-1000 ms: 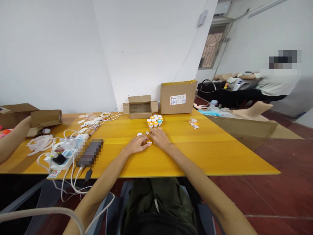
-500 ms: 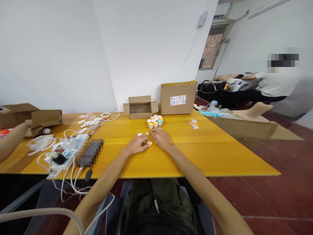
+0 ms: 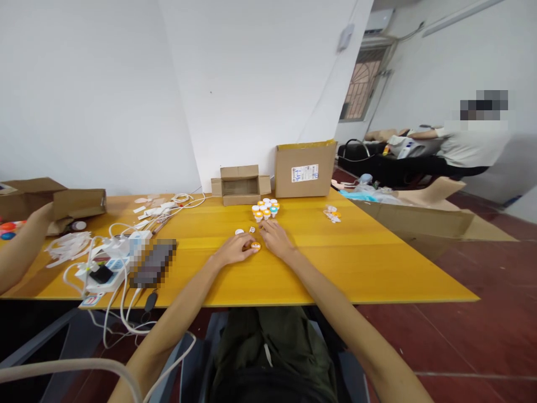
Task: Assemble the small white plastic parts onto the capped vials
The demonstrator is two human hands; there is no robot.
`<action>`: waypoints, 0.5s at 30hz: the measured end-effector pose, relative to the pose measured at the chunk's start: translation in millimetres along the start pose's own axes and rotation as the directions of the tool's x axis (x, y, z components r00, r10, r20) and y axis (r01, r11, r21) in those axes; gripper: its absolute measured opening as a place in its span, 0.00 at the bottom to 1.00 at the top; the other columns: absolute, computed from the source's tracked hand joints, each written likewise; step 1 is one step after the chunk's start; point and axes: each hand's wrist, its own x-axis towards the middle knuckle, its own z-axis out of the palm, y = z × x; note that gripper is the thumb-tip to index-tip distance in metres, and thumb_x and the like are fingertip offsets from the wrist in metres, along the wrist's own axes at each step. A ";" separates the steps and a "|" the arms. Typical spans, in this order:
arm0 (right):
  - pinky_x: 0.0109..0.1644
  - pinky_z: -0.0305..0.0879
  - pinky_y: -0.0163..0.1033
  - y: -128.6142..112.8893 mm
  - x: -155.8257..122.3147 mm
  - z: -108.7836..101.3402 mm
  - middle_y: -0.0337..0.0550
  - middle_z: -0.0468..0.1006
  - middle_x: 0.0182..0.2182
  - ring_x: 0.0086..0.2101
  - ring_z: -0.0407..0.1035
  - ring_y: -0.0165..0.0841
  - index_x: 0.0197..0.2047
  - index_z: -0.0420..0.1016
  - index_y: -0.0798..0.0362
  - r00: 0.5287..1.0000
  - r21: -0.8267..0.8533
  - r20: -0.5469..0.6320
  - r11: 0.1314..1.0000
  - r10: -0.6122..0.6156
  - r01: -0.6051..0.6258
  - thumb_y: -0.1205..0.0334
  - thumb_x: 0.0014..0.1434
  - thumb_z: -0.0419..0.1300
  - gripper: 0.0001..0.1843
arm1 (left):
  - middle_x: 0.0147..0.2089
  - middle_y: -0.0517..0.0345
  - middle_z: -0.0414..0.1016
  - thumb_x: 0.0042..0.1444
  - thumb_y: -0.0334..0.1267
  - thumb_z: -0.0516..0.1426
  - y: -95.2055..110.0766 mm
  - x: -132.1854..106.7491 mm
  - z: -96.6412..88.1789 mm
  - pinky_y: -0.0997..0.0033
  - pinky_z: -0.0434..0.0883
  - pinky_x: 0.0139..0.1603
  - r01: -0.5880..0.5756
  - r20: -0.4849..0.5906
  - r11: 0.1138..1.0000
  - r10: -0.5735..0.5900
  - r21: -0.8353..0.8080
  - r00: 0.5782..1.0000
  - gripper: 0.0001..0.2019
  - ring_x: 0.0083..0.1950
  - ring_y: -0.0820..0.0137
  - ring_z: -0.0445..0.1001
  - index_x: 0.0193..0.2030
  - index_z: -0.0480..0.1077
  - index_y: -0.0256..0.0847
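My left hand (image 3: 235, 249) rests low over the table, thumb and fingers closed at the edge of a small round orange-and-white piece (image 3: 255, 245). Beside it, my right hand (image 3: 274, 238) reaches forward with its fingers stretched out and slightly bent, and nothing shows in them. Just left of its fingertips lies a tiny white part (image 3: 252, 229) with dark marks. A white round piece (image 3: 239, 232) sits behind my left hand. Beyond my right hand stands a cluster of several small white-topped pieces (image 3: 267, 208) with orange or teal rims.
An open small carton (image 3: 240, 199) and a taped larger box (image 3: 305, 173) stand at the back. Small clear and orange parts (image 3: 332, 214) lie right. Leftward are a power strip (image 3: 111, 268) with cables and a blurred dark device (image 3: 154, 263). Another person's arm (image 3: 25, 246) reaches into a carton.
My right hand's fingers have shifted slightly left, closer to the tiny white part. My left hand stays at the orange-and-white piece. At far left, the other person's arm has moved a little.
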 end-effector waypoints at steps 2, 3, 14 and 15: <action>0.51 0.66 0.44 -1.5 1.9 0.7 0.52 0.77 0.43 0.47 0.68 0.41 0.39 0.79 0.54 1.000 -0.010 -0.005 1.000 -0.015 0.015 0.75 0.59 0.57 0.11 | 0.30 0.59 0.70 0.61 0.45 0.54 -0.4 0.1 0.2 0.69 0.67 0.38 -0.007 -0.003 1.000 0.007 0.002 1.000 0.11 0.33 0.68 0.69 0.41 0.72 0.41; 0.51 0.66 0.45 -1.8 2.5 1.2 0.52 0.77 0.43 0.48 0.68 0.41 0.39 0.79 0.54 1.000 -0.004 -0.010 1.000 -0.020 0.020 0.75 0.59 0.58 0.10 | 0.30 0.60 0.70 0.61 0.45 0.54 -0.5 0.1 0.1 0.69 0.67 0.38 -0.010 -0.003 1.000 0.010 0.002 1.000 0.11 0.33 0.69 0.68 0.40 0.72 0.41; 0.47 0.68 0.45 -7.7 -12.3 -13.3 0.48 0.76 0.43 0.43 0.69 0.38 0.39 0.73 0.51 0.984 0.403 -0.176 0.909 -0.037 0.106 0.71 0.64 0.52 0.10 | 0.30 0.59 0.70 0.63 0.47 0.53 -2.9 0.4 0.4 0.69 0.67 0.39 -0.022 -0.003 1.000 0.023 0.001 1.000 0.12 0.35 0.68 0.69 0.41 0.71 0.42; 0.47 0.68 0.45 -10.0 -13.3 -15.3 0.48 0.76 0.44 0.43 0.69 0.38 0.38 0.73 0.50 0.984 0.423 -0.176 0.899 -0.042 0.114 0.71 0.64 0.52 0.10 | 0.30 0.59 0.70 0.63 0.47 0.53 -2.9 0.5 0.3 0.68 0.67 0.39 -0.023 0.000 1.000 0.023 0.005 1.000 0.12 0.35 0.67 0.69 0.40 0.71 0.41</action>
